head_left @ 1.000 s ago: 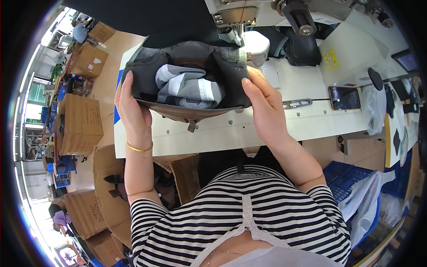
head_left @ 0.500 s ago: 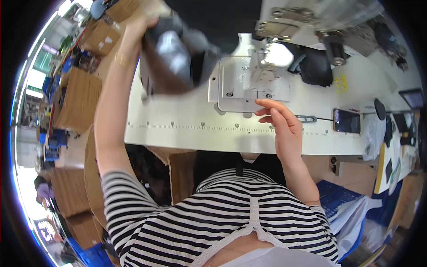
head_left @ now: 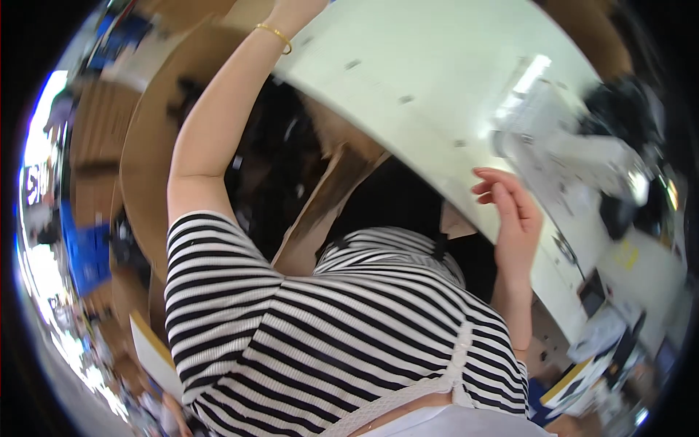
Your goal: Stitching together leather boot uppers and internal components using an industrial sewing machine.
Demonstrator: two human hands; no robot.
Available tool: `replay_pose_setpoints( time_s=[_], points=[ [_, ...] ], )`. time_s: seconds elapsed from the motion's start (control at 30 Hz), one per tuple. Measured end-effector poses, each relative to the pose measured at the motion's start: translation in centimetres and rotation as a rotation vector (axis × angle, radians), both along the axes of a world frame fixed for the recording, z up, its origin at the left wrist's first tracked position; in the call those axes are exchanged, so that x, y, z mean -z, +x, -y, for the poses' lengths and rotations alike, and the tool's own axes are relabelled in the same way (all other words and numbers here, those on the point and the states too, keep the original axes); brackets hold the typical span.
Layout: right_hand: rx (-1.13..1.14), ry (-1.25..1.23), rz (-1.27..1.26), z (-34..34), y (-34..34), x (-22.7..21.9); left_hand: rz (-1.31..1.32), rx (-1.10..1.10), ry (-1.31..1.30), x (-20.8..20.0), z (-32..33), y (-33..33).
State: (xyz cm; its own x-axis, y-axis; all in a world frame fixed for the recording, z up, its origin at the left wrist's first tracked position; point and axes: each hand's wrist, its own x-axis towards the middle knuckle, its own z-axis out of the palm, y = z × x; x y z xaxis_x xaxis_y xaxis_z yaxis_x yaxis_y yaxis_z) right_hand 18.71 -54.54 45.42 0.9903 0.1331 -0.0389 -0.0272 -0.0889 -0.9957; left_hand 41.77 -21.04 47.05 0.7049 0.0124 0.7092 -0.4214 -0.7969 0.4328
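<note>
My left arm stretches up to the top edge, where only the back part of my left hand (head_left: 297,13) shows over the table's far left corner. Its fingers are cut off by the frame, so what they hold, if anything, is hidden. A gold bracelet (head_left: 275,33) circles that wrist. My right hand (head_left: 513,207) hovers at the table's front edge with loosely bent fingers apart and nothing in them. Beyond it stands a white sewing machine (head_left: 575,149), blurred by motion. The pale worktable (head_left: 437,51) runs slantwise across the view.
Below my left arm, a large cardboard box (head_left: 149,146) holds dark pieces (head_left: 277,153). A phone (head_left: 593,291) and a clear plastic bag (head_left: 608,328) lie at the table's right end. Blue crates (head_left: 87,251) and cardboard boxes stand at far left.
The view has swung left, so the sewing machine now sits further right and tilted. The dark piece at my left hand has gone out of view. My right hand stays empty.
</note>
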Motion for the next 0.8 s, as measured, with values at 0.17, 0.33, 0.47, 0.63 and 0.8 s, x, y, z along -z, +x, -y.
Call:
replay_pose_setpoints(
  time_s=[0.17, 0.33, 0.47, 0.63, 0.8],
  points=[
    [-0.301, -0.256, 0.050, -8.2, 3.0, 1.0, -0.168, -0.625, -0.109, 20.4, -23.7, -16.3],
    [-0.610, -0.539, 0.506, -19.5, 7.1, 2.5, -0.895, -1.144, -0.290, 38.4, -32.1, -40.0],
    [-0.694, -0.680, 0.769, -27.0, 11.8, 5.0, -1.421, -1.160, -0.545, 47.5, -27.7, -43.8],
    [-0.633, -0.814, 1.203, -32.9, 14.7, 7.4, -1.545, -1.019, -0.636, 54.1, -24.3, -41.2],
    [-0.810, -1.045, 1.009, -32.4, 16.0, 6.9, -1.613, -1.010, -0.272, 57.3, -19.7, -33.1]
  ],
)
